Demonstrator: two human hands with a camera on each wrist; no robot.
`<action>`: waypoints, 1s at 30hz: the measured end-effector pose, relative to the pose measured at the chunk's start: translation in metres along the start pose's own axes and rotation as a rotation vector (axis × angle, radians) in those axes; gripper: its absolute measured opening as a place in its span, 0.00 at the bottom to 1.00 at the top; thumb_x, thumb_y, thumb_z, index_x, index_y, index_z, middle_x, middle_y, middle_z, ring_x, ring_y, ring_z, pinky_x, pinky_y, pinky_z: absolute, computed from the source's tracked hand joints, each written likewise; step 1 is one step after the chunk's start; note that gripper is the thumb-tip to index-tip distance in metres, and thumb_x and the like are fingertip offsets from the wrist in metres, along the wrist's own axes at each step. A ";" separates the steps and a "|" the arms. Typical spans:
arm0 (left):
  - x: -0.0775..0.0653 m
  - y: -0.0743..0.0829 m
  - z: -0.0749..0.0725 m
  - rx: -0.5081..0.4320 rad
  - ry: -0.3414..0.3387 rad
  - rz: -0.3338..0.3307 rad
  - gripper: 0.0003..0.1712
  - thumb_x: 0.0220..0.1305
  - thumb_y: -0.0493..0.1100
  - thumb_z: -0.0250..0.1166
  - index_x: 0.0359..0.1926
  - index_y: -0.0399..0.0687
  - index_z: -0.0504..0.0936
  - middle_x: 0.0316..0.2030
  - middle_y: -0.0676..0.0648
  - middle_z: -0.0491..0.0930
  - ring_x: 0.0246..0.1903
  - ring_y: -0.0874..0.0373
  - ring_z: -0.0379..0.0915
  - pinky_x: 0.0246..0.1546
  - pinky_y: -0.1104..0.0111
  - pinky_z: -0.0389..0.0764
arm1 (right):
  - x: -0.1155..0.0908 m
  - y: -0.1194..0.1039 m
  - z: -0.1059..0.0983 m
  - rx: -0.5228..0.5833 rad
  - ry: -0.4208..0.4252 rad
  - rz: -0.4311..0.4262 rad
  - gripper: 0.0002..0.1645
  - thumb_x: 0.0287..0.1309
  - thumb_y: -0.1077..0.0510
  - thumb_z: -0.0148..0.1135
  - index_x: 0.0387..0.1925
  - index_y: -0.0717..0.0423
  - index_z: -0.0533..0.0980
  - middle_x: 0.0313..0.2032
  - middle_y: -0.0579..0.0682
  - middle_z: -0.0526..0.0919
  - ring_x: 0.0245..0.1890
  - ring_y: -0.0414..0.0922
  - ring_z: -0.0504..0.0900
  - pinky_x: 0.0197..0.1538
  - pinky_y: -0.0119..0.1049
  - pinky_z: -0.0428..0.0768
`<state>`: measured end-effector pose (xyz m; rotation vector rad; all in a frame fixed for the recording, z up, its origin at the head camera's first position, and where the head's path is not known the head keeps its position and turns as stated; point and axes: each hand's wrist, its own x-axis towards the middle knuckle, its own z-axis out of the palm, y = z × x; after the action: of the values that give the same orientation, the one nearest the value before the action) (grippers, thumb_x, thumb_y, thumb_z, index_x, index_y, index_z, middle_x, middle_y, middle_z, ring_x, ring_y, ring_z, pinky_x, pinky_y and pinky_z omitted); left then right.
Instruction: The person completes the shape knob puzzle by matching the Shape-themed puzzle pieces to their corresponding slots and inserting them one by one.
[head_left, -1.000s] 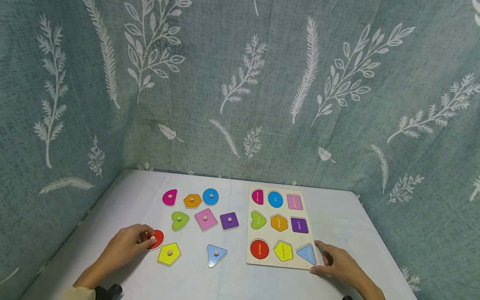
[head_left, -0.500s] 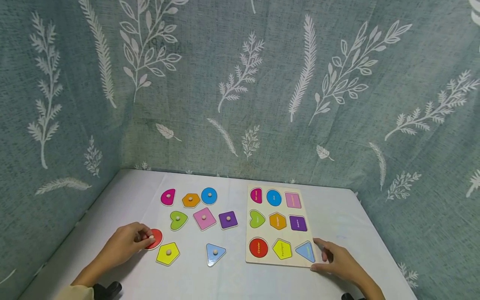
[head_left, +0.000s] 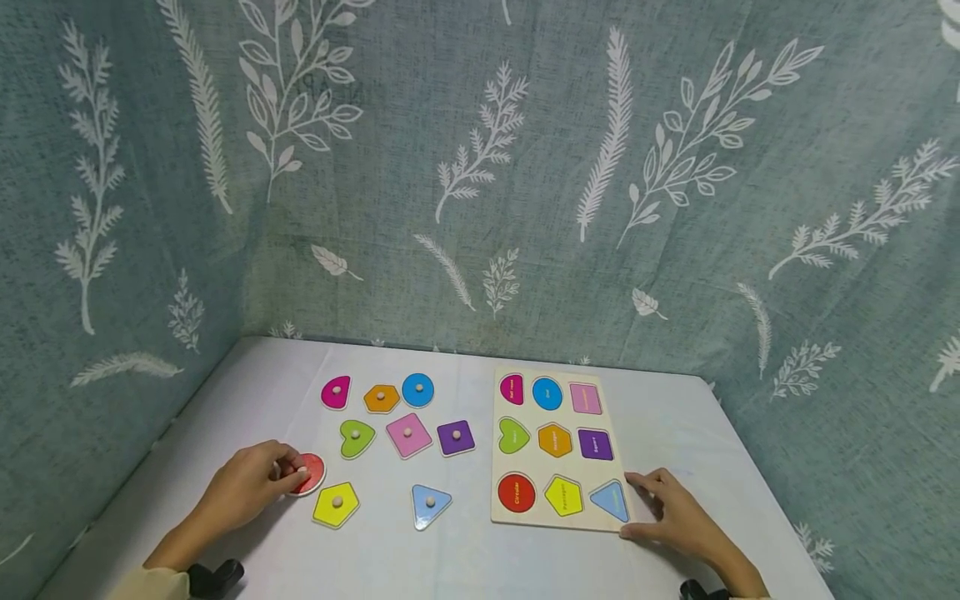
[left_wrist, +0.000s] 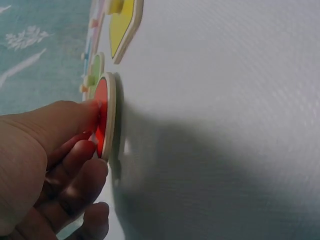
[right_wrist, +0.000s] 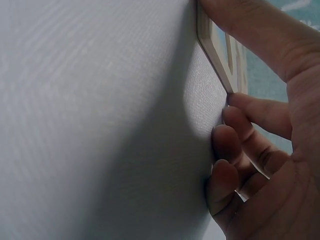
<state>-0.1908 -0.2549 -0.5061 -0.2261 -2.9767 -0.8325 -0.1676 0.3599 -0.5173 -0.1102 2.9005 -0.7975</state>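
My left hand [head_left: 251, 485] pinches the wooden knob of the red circle puzzle piece [head_left: 315, 473] between thumb and fingers, at the left of the table. In the left wrist view the red disc [left_wrist: 111, 115] stands just off the white cloth on one side, its shadow beside it. My right hand [head_left: 678, 518] holds the near right corner of the wooden puzzle board [head_left: 525, 463], thumb on the front edge and index finger on the right edge. The other fingers curl loosely beside it. The board carries printed coloured shapes with name words.
Several knobbed pieces lie left of the board, among them a yellow pentagon [head_left: 330, 512], blue triangle [head_left: 429, 518], green heart [head_left: 352, 446], pink square-like piece [head_left: 401, 448] and purple square [head_left: 447, 446]. A leaf-patterned curtain [head_left: 390, 250] rises behind the white table.
The red circle has tipped up slightly in my left hand and its face now catches the light. My right hand stays at the board's corner. The view has shifted a little.
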 end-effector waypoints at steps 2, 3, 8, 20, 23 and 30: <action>0.000 0.001 0.000 0.003 0.004 -0.003 0.11 0.57 0.43 0.79 0.33 0.46 0.85 0.25 0.55 0.74 0.26 0.59 0.68 0.25 0.68 0.69 | 0.000 0.000 0.000 -0.003 0.001 0.017 0.57 0.34 0.41 0.88 0.66 0.61 0.76 0.39 0.48 0.69 0.34 0.43 0.68 0.34 0.32 0.71; 0.000 0.002 0.000 0.002 0.007 0.001 0.11 0.57 0.43 0.79 0.33 0.46 0.84 0.25 0.55 0.74 0.26 0.59 0.67 0.25 0.68 0.69 | 0.000 0.000 0.000 -0.002 0.001 0.022 0.57 0.34 0.42 0.88 0.66 0.61 0.76 0.39 0.48 0.69 0.34 0.43 0.68 0.34 0.32 0.71; 0.001 0.010 -0.001 -0.024 0.036 0.029 0.11 0.56 0.43 0.79 0.34 0.46 0.84 0.26 0.55 0.74 0.27 0.58 0.66 0.25 0.69 0.68 | 0.000 0.001 0.001 0.019 0.000 0.017 0.56 0.35 0.43 0.88 0.65 0.62 0.76 0.39 0.48 0.70 0.34 0.44 0.69 0.34 0.32 0.72; 0.009 0.036 0.007 -0.113 0.018 0.095 0.09 0.60 0.42 0.77 0.37 0.47 0.84 0.27 0.55 0.74 0.28 0.58 0.68 0.25 0.71 0.71 | 0.001 0.002 0.002 0.032 -0.009 -0.003 0.56 0.36 0.43 0.87 0.66 0.62 0.75 0.40 0.47 0.70 0.34 0.43 0.69 0.34 0.32 0.71; 0.011 0.039 0.009 -0.132 -0.003 0.106 0.09 0.61 0.43 0.76 0.38 0.48 0.84 0.28 0.56 0.74 0.29 0.58 0.68 0.25 0.71 0.72 | 0.001 0.003 0.001 0.040 -0.014 -0.014 0.55 0.37 0.43 0.87 0.66 0.62 0.75 0.40 0.47 0.70 0.34 0.43 0.69 0.35 0.32 0.72; 0.013 0.045 0.012 -0.135 -0.014 0.106 0.09 0.61 0.43 0.76 0.37 0.49 0.83 0.27 0.56 0.74 0.29 0.58 0.68 0.26 0.71 0.72 | 0.002 0.004 0.000 0.048 -0.012 -0.013 0.55 0.37 0.43 0.87 0.66 0.62 0.75 0.39 0.47 0.70 0.34 0.43 0.69 0.35 0.32 0.71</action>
<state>-0.1969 -0.2088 -0.4927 -0.3929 -2.8933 -1.0232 -0.1692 0.3627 -0.5197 -0.1281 2.8701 -0.8652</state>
